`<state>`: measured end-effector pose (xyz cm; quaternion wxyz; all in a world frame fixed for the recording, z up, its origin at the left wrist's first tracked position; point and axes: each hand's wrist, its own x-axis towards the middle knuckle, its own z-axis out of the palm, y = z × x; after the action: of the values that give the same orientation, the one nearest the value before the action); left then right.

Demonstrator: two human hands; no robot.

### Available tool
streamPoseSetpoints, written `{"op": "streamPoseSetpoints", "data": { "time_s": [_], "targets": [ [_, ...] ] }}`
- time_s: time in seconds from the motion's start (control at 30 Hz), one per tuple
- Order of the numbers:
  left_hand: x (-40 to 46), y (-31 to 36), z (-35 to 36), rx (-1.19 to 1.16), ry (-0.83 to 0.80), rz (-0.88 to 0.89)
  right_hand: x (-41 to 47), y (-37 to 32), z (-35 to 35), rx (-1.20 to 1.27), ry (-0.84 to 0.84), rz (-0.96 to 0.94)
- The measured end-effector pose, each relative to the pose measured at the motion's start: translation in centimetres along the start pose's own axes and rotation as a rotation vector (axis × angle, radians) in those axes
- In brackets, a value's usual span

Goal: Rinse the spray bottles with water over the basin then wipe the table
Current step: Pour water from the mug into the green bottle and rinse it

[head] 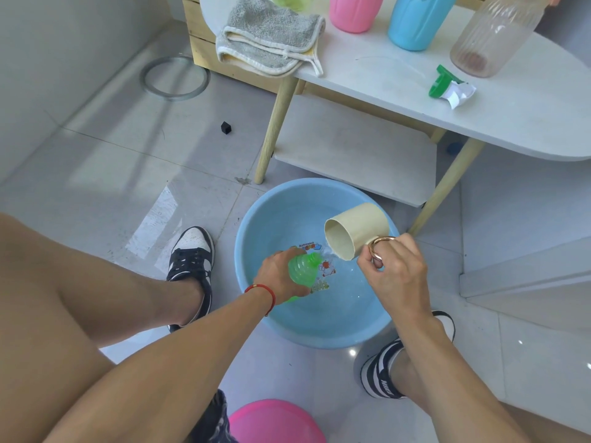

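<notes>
Over the round light-blue plastic basin (256, 219) on the tiled floor, left hand (281, 276) wraps closed around the translucent green ribbed plastic spray bottle (303, 266), neck tilted toward the cup. Right hand (393, 266) pinches the gold ring handle of the cream cylindrical cup (355, 230), tipped steeply, mouth just above the bottle opening; a thin spill of water seems to run at the lip, hard to confirm. Risks, judged: the bottle's neck is narrow against the cup's wide mouth, so water likely sheets past and splashes onto floor and shoes beside the basin; wet plastic could slip in the grip; a one-finger hold on the ring lets the cup swing. Pink bottle (355, 11), blue bottle (415, 20) and clear ribbed bottle (492, 36) wait on the white table (511, 123) beside a grey cloth (271, 36) and a green trigger head (444, 83).
</notes>
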<state>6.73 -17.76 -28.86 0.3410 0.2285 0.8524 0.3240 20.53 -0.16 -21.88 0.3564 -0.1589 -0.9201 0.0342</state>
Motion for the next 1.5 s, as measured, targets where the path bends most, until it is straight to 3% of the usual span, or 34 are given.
{"op": "streamPoseSetpoints", "data": {
  "time_s": [0.7,0.87,1.07,1.33,1.5],
  "targets": [
    [-0.1,0.2,0.0,0.045,-0.032,-0.010,0.1,-0.3,-0.3,-0.052,0.004,-0.225],
    [0.0,-0.2,0.0,0.036,-0.037,-0.011,-0.6,0.5,0.5,-0.028,-0.013,-0.106],
    [0.3,-0.7,0.1,0.019,-0.010,-0.039,-2.5,0.9,2.5,0.082,-0.318,0.425],
    [-0.1,-0.7,-0.6,-0.166,0.023,-0.103,-6.9,0.3,5.7,-0.429,-0.887,0.374],
    [-0.6,-0.8,-1.0,-0.182,0.032,-0.076,-7.9,-0.1,6.9,-0.296,-0.954,0.423]
  ]
}}
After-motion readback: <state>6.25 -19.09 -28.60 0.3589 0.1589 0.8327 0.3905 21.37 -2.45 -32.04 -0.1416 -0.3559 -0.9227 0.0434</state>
